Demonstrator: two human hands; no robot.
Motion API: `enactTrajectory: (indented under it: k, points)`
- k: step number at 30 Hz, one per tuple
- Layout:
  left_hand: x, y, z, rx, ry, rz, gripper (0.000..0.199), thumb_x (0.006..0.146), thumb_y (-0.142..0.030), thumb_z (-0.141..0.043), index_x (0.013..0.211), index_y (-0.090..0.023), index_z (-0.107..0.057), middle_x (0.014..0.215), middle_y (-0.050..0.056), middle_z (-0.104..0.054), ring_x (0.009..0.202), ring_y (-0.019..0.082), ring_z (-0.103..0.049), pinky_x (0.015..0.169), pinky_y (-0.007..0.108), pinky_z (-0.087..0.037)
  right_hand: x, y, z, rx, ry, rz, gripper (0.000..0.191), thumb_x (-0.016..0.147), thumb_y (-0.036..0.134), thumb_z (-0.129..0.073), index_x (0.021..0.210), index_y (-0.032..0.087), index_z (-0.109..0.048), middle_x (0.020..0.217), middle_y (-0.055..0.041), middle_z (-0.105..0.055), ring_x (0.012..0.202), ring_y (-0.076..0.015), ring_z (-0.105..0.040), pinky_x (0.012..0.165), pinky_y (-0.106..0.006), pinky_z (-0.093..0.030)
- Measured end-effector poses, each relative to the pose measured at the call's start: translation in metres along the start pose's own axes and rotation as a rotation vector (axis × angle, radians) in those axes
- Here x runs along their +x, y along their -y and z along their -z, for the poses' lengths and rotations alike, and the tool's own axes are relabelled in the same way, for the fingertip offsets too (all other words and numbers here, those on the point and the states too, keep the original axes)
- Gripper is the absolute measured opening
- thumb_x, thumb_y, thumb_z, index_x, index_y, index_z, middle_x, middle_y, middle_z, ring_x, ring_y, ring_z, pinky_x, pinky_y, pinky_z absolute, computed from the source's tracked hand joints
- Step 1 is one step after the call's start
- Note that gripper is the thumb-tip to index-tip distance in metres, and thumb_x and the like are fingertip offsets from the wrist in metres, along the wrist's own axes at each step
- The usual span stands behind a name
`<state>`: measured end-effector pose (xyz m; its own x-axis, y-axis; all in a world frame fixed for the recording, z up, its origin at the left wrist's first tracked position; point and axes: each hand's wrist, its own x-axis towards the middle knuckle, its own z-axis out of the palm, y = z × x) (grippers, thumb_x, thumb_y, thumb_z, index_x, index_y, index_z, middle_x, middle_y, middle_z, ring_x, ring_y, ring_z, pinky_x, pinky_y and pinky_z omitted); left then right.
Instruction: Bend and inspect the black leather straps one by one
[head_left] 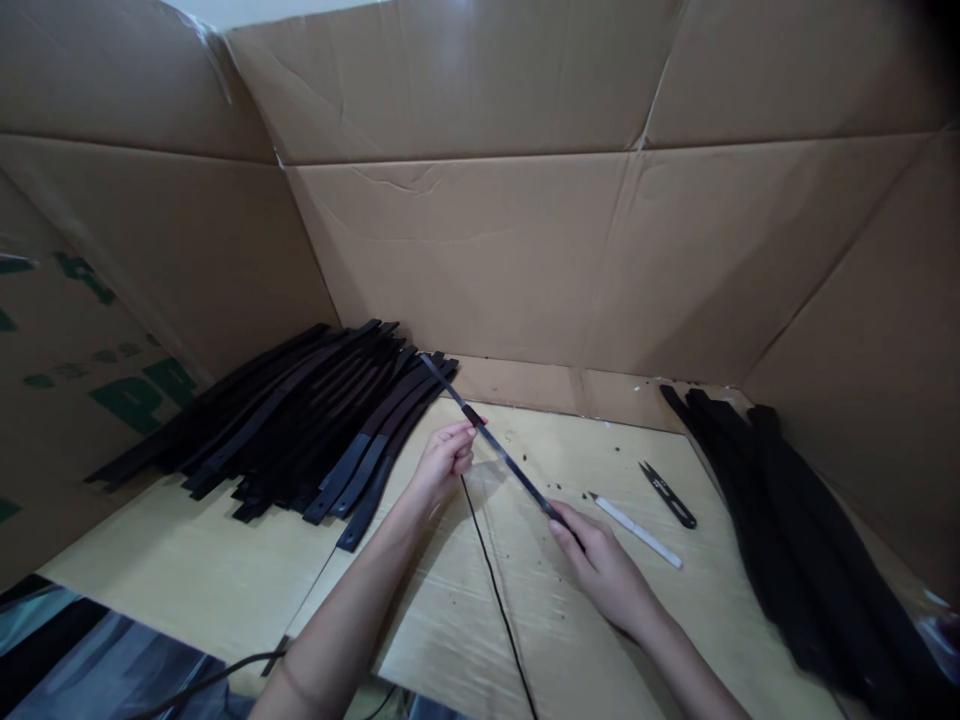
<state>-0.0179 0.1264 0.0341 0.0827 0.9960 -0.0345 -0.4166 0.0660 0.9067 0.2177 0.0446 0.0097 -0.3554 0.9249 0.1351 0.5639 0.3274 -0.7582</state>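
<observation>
A narrow black strap point(517, 470) slants across the middle, its far tip near the pile on the left. My right hand point(600, 560) is closed round its near end. Partway up the strap is a thicker dark band point(472, 414), which looks like wound cord. My left hand point(448, 455) pinches beside this band with fingers closed. From under those fingers a thin black cord point(489, 570) runs down over the table's front edge. The fingertips partly hide where cord and strap meet.
Many black straps point(300, 410) lie piled at left; more black strips point(780, 520) lie at right. Thread snips point(667, 495) and a white pen-like tool with a dark tip point(637, 530) rest on the table point(480, 640). Cardboard walls point(465, 260) enclose the back and sides.
</observation>
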Motion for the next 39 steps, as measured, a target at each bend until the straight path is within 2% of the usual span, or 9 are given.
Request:
enactTrajectory:
  k: [2, 4, 7, 10, 15, 27, 30, 34, 39]
  points:
    - [-0.001, -0.001, 0.0, 0.0, 0.02, -0.015, 0.033, 0.067, -0.031, -0.077, 0.087, -0.01, -0.061, 0.048, -0.013, -0.021, 0.04, 0.002, -0.013, 0.041, 0.02, -0.007, 0.0, 0.002, 0.0, 0.055, 0.018, 0.001, 0.043, 0.099, 0.041, -0.032, 0.118, 0.016, -0.061, 0.097, -0.0103, -0.071, 0.09, -0.0225, -0.066, 0.078, -0.033, -0.051]
    - [-0.001, -0.001, 0.001, -0.007, 0.029, -0.024, 0.033, 0.066, -0.033, -0.079, 0.081, -0.012, -0.058, 0.048, -0.013, -0.023, 0.039, 0.002, -0.014, 0.04, 0.02, -0.008, -0.001, 0.002, -0.002, 0.115, 0.042, -0.029, 0.042, 0.099, 0.044, -0.03, 0.109, 0.017, -0.062, 0.073, -0.0037, -0.064, 0.063, -0.0178, -0.061, 0.059, -0.028, -0.047]
    - [0.0, -0.001, 0.001, -0.025, 0.012, -0.022, 0.034, 0.065, -0.032, -0.08, 0.078, -0.013, -0.055, 0.048, -0.013, -0.025, 0.038, 0.001, -0.015, 0.04, 0.02, -0.008, -0.002, -0.001, -0.006, 0.247, 0.084, -0.1, 0.043, 0.099, 0.048, -0.028, 0.099, 0.018, -0.059, 0.061, 0.0023, -0.052, 0.046, -0.0124, -0.048, 0.045, -0.023, -0.036]
    - [0.0, -0.001, 0.0, -0.05, -0.005, -0.015, 0.035, 0.064, -0.031, -0.081, 0.077, -0.014, -0.054, 0.048, -0.013, -0.024, 0.038, 0.001, -0.016, 0.039, 0.02, -0.008, -0.002, -0.003, -0.009, 0.313, 0.099, -0.134, 0.043, 0.099, 0.05, -0.029, 0.09, 0.018, -0.056, 0.061, 0.0028, -0.05, 0.047, -0.0114, -0.046, 0.045, -0.022, -0.033]
    - [-0.001, -0.003, 0.001, -0.091, -0.001, 0.023, 0.036, 0.062, -0.025, -0.082, 0.082, -0.014, -0.055, 0.049, -0.014, -0.024, 0.038, 0.001, -0.015, 0.038, 0.019, -0.008, 0.0, -0.002, -0.004, 0.16, 0.008, -0.075, 0.04, 0.098, 0.046, -0.032, 0.077, 0.019, -0.051, 0.061, 0.0024, -0.048, 0.055, -0.0137, -0.047, 0.053, -0.025, -0.033]
    - [0.001, -0.002, 0.007, -0.087, 0.076, 0.017, 0.029, 0.068, -0.021, -0.077, 0.084, -0.014, -0.054, 0.051, -0.013, -0.026, 0.039, 0.001, -0.012, 0.038, 0.018, -0.008, -0.001, 0.001, -0.002, 0.168, 0.014, -0.049, 0.039, 0.098, 0.047, -0.033, 0.08, 0.019, -0.054, 0.063, 0.0018, -0.048, 0.058, -0.0142, -0.046, 0.055, -0.025, -0.034]
    - [0.0, -0.003, 0.007, -0.069, 0.077, 0.01, 0.028, 0.069, -0.021, -0.077, 0.085, -0.015, -0.054, 0.05, -0.013, -0.025, 0.039, 0.001, -0.012, 0.039, 0.018, -0.009, -0.002, 0.0, -0.004, 0.284, 0.06, -0.117, 0.042, 0.097, 0.052, -0.034, 0.086, 0.018, -0.056, 0.059, 0.0035, -0.045, 0.05, -0.0114, -0.042, 0.047, -0.023, -0.031]
    - [-0.001, -0.003, 0.005, -0.032, 0.077, -0.009, 0.027, 0.071, -0.026, -0.076, 0.084, -0.015, -0.055, 0.051, -0.012, -0.025, 0.04, 0.002, -0.014, 0.039, 0.018, -0.01, -0.004, 0.001, -0.002, 0.615, 0.182, -0.272, 0.048, 0.093, 0.06, -0.037, 0.101, 0.016, -0.055, 0.057, 0.0048, -0.049, 0.037, -0.0076, -0.039, 0.035, -0.019, -0.027]
    - [-0.005, -0.007, 0.003, -0.023, 0.161, -0.02, 0.032, 0.072, -0.031, -0.076, 0.094, -0.012, -0.063, 0.053, -0.012, -0.021, 0.042, 0.002, -0.013, 0.04, 0.018, -0.009, -0.005, 0.007, 0.006, 1.011, 0.344, -0.377, 0.05, 0.088, 0.062, -0.046, 0.102, 0.015, -0.056, 0.05, 0.0057, -0.051, 0.028, -0.0052, -0.034, 0.026, -0.016, -0.028]
